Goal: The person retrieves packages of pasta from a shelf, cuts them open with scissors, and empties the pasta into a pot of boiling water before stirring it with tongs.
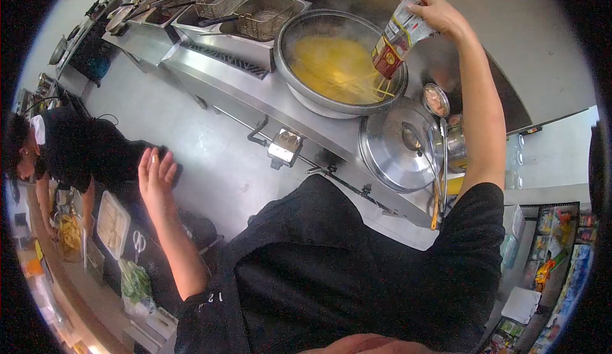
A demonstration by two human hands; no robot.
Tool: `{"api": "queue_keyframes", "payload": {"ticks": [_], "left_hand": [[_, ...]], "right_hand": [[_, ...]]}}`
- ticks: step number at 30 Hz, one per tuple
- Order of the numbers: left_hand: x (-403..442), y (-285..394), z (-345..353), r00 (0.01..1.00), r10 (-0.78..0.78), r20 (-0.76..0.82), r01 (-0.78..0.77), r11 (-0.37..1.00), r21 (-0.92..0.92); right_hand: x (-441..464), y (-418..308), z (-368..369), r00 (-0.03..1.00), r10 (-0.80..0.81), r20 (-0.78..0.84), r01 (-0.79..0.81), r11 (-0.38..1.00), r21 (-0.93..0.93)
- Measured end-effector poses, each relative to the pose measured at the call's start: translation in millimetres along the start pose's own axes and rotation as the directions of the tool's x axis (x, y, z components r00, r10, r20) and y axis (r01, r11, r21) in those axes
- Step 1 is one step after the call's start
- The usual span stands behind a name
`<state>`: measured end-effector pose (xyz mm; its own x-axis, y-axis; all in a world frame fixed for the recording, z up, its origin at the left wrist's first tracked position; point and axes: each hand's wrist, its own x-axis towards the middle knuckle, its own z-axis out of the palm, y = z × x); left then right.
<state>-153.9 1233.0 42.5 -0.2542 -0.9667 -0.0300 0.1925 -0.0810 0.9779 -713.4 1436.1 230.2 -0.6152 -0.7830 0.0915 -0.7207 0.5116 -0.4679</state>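
My right hand (440, 17) grips the upper end of a red and silver pasta packet (398, 38), tipped mouth-down over a large pot (290, 89). Long pale spaghetti strands (381, 90) stick out between the packet and the pot's near right side. Inside the pot is yellow, steaming liquid (328, 64) with more strands in it. My left hand (157, 178) is raised over the floor at the left, fingers apart, holding nothing.
A large metal lid (401, 147) lies right of the pot, with tongs (444, 156) and a small bowl (436, 100) beside it. Fryer baskets (264, 19) stand behind on the left. A co-worker in black (83, 143) bends over a counter at far left.
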Motion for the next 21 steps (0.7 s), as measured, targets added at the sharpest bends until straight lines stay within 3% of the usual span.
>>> {"api": "queue_keyframes", "payload": {"ticks": [2, 5, 6, 8, 9, 11, 12, 15, 17, 18, 21], "left_hand": [[-1.3, 3.8, 2.6, 1.000, 0.000, 0.009, 0.000, 1.000, 0.005], [-5.6, 12.1, 7.3, 0.999, 0.009, -0.031, -0.008, 1.000, 0.029], [-5.7, 12.7, 7.8, 0.999, 0.032, -0.034, -0.030, 0.999, 0.042], [-4.4, 10.6, 7.3, 0.997, 0.065, -0.036, -0.063, 0.997, 0.052], [-4.4, 9.9, 11.0, 0.997, 0.066, -0.037, -0.064, 0.997, 0.053], [-7.8, 8.5, 21.4, 0.999, 0.034, -0.036, -0.032, 0.997, 0.065], [-9.4, 4.7, 24.6, 1.000, 0.026, -0.009, -0.026, 0.999, 0.046], [-21.5, 7.1, 47.1, 1.000, 0.005, 0.024, -0.006, 0.999, 0.032], [-21.1, -1.1, 52.6, 0.999, 0.002, 0.040, -0.004, 0.998, 0.057], [-23.1, -5.8, 53.2, 0.998, -0.028, 0.057, 0.024, 0.997, 0.075], [-31.8, -13.9, 65.0, 0.989, -0.092, 0.113, 0.072, 0.983, 0.167]], "right_hand": [[-3.7, -11.8, -9.0, 1.000, -0.011, -0.021, 0.010, 0.999, -0.052], [-28.7, -52.6, -41.8, 0.946, -0.021, -0.325, -0.060, 0.970, -0.237], [-35.4, -67.3, -46.2, 0.946, -0.016, -0.325, -0.063, 0.971, -0.232], [-46.6, -95.4, -49.6, 0.896, 0.253, -0.366, -0.223, 0.967, 0.121], [-50.6, -102.6, -50.8, 0.896, 0.253, -0.365, -0.223, 0.967, 0.122], [-55.3, -111.0, -51.6, 0.980, 0.165, -0.111, -0.161, 0.986, 0.047], [-28.8, -69.8, -24.8, 0.936, -0.118, -0.330, 0.029, 0.964, -0.263], [-27.6, -58.4, -4.4, 0.934, -0.071, -0.349, 0.053, 0.997, -0.059], [-16.5, -21.4, 22.4, 0.927, -0.283, -0.245, 0.238, 0.951, -0.196], [-13.1, -4.7, 38.9, 0.923, -0.258, -0.284, 0.185, 0.947, -0.262], [-38.4, -6.0, 67.8, 0.837, -0.227, -0.498, 0.164, 0.972, -0.168]]}}
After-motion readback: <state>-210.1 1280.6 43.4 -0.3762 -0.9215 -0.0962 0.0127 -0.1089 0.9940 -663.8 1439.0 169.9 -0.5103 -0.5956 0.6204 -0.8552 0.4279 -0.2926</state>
